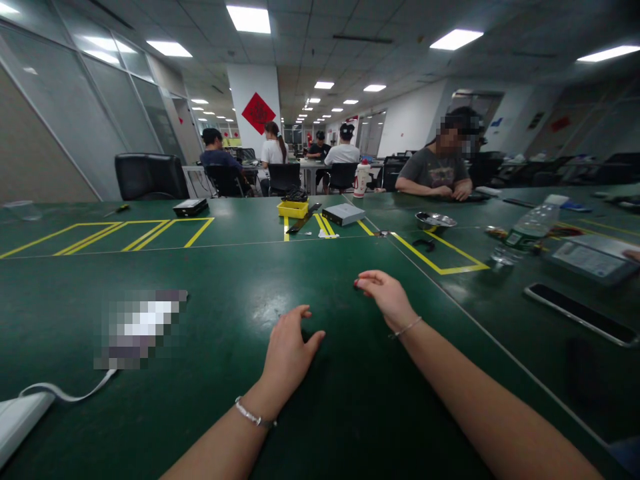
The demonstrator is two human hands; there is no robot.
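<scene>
Pinching a small reddish object in fingers of the right hand, left of the water bottle. Holding the left hand farther left, with fingers apart.

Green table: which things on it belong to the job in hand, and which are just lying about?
Likely in the job:
small dark-red object, pinched in the right hand
left hand, holding nothing visible

Apparently just lying about:
water bottle
yellow tray
grey box
dark-screened phone

On the green worktop, a clear bottle is near a black phone. A yellow box sits near a gray box.
</scene>
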